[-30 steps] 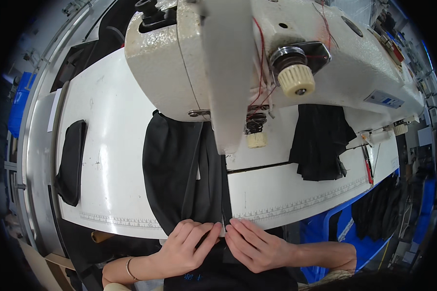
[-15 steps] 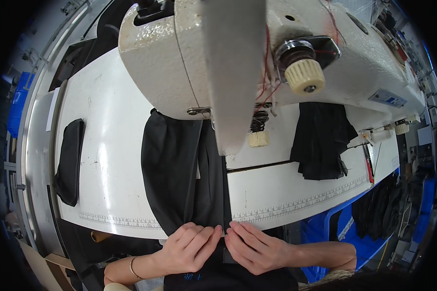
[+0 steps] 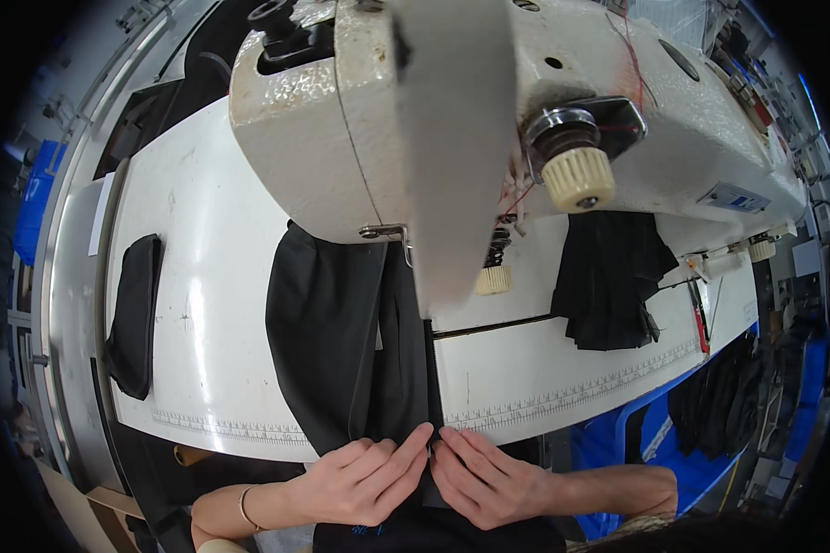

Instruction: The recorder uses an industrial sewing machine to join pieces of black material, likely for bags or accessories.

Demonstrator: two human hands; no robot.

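Black cloth [image 3: 327, 323] lies lengthwise on the white sewing table [image 3: 207, 240], its far end beneath the head of a cream industrial sewing machine [image 3: 286, 157], its near end at the table's front edge. There the left hand [image 3: 364, 479] pinches it between curled fingers and thumb. Close beside, the right hand [image 3: 489, 479] sets its bunched fingertips against a narrow dark strip [image 3: 435, 378] along the cloth's right side; its thumb is hidden, so I cannot tell whether it grasps the strip. A printed ruler scale [image 3: 563, 399] follows the front edge. Folded black fabric [image 3: 135, 318] rests far left; a loose black stack [image 3: 610, 286] lies right, near a red-handled tool [image 3: 700, 318].
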